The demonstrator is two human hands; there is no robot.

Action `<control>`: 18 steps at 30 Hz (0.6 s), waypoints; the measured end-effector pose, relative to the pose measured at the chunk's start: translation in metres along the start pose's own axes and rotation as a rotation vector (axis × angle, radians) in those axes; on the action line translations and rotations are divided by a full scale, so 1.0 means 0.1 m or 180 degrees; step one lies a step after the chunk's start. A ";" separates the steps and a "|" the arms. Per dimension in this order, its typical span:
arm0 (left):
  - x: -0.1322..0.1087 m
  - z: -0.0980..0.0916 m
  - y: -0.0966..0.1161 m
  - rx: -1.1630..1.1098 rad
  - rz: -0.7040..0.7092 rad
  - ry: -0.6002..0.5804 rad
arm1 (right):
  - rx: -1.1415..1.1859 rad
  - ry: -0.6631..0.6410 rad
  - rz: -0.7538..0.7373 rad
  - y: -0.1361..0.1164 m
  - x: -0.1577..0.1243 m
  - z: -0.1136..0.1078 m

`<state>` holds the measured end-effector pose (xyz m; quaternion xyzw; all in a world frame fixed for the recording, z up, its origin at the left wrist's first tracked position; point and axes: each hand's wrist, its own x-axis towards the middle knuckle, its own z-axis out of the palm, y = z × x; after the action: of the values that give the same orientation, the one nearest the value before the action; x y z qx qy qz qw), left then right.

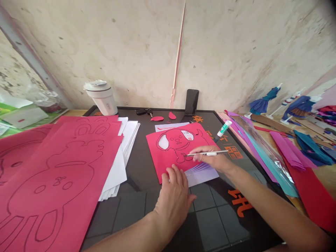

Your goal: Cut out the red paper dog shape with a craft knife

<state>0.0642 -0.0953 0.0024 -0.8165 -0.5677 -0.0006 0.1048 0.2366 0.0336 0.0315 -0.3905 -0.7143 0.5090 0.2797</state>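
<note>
A red paper sheet (168, 157) with a drawn dog outline and cut-out holes lies on a dark cutting mat (147, 203), over pale purple sheets (202, 173). My left hand (174, 196) presses flat on the red sheet's near edge, fingers spread. My right hand (212, 159) is closed round a thin white craft knife (207, 153), its tip resting on the drawn outline near the sheet's middle.
Large red sheets with rabbit outlines (52, 175) and a white paper stack (126, 140) lie at left. A white cup (101, 97), keys (144, 112), a phone (191, 101) and a glue stick (223, 129) stand at the back. Coloured papers (283, 154) and small dressed figures (265, 99) fill the right.
</note>
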 end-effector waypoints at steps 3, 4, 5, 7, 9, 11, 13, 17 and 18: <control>-0.01 -0.01 0.00 0.0090 0.0003 -0.0031 | 0.0200 0.0383 -0.0243 -0.05 0.03 -0.07; -0.01 -0.01 0.00 0.0094 0.0009 -0.0025 | 0.0242 0.0431 -0.0295 -0.06 0.04 -0.08; -0.01 -0.01 0.00 0.0087 0.0016 -0.0020 | 0.0298 0.0473 -0.0354 -0.05 0.04 -0.07; -0.01 -0.01 -0.01 0.0060 0.0029 -0.0020 | 0.0385 0.0333 -0.0295 -0.02 0.04 -0.04; 0.01 -0.01 -0.04 0.0031 0.0067 -0.0043 | 0.0456 -0.0020 -0.0195 0.03 0.04 0.00; 0.04 -0.02 -0.08 -0.0014 0.0130 -0.0095 | 0.0324 -0.0280 -0.0195 0.09 0.03 0.03; 0.06 -0.04 -0.12 -0.0069 0.0186 -0.0156 | 0.0041 -0.0358 -0.0327 0.15 0.03 0.04; 0.06 -0.06 -0.15 -0.0117 0.0190 -0.0167 | -0.0327 -0.0253 -0.0594 0.24 0.01 0.01; 0.06 -0.06 -0.15 -0.0125 0.0190 -0.0154 | -0.0364 -0.0241 -0.0607 0.25 0.00 0.00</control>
<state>0.0533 -0.0858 0.0118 -0.8348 -0.5454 0.0111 0.0750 0.2432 0.0379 0.0081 -0.3166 -0.7862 0.4528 0.2769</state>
